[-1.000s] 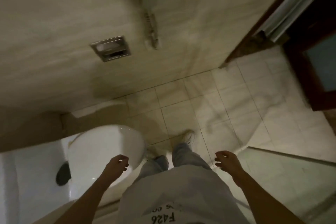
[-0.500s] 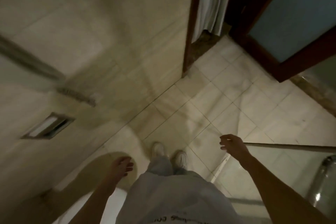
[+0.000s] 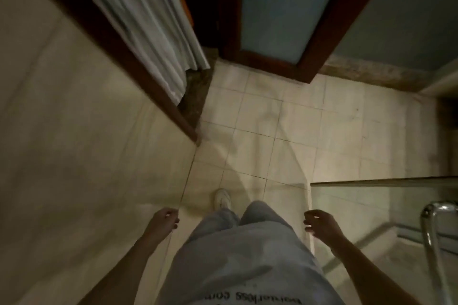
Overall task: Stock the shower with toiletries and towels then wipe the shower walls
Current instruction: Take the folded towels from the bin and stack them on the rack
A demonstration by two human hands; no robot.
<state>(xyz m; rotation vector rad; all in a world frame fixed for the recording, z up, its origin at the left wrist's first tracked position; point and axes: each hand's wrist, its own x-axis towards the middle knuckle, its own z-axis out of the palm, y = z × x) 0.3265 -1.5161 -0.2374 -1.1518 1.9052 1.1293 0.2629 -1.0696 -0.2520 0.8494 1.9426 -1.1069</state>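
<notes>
As left hand (image 3: pixel 164 221) hangs loose, shower glass (image 3: pixel 366 205) stands beside right hand (image 3: pixel 322 229).

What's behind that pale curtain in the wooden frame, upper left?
Right of the curtain only a dark gap and an orange strip show; a speckled stone sill lies under its hem. The folds hide everything else behind it.

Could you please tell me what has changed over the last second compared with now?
The person turned right: the toilet and recessed wall holder left the view, while the frosted door, curtain and glass panel with chrome handle came in. Nothing was grasped. Left hand and right hand stay empty, loosely curled.
</notes>
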